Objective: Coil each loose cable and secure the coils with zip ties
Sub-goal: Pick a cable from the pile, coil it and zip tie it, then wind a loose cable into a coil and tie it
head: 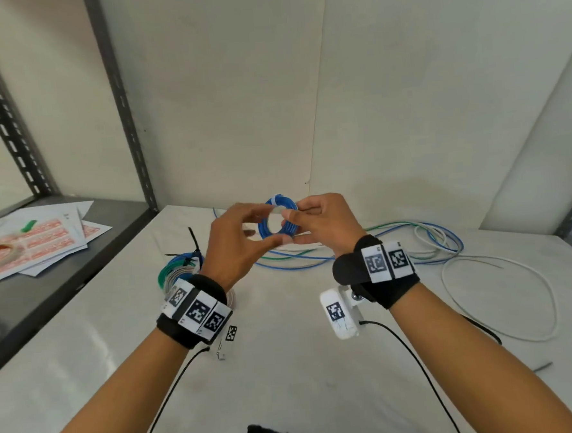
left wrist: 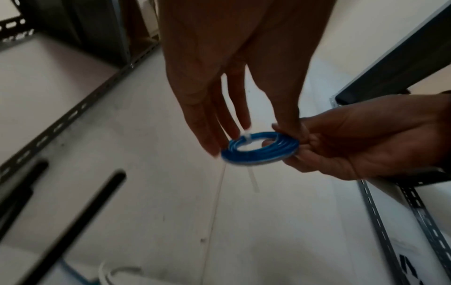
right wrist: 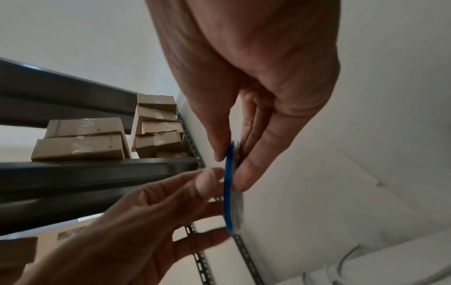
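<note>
A: The white worktop (head: 287, 367) sits in a corner between pale walls, a metal shelf (head: 63, 263) to its left. How far along are we?

B: A bundle of tied coils (head: 177, 268) lies by the left wrist. The blue coil (head: 280, 225) is held up above the worktop; the right hand (head: 322, 222) pinches its rim, and a white zip tie (left wrist: 247, 139) already wraps it. The left hand (head: 242, 239) pinches at the coil's near edge, probably at the tie's tail.

A: What's left?

B: The loose cables (head: 423, 238) on the right, blue, green and white, still uncoiled.
</note>
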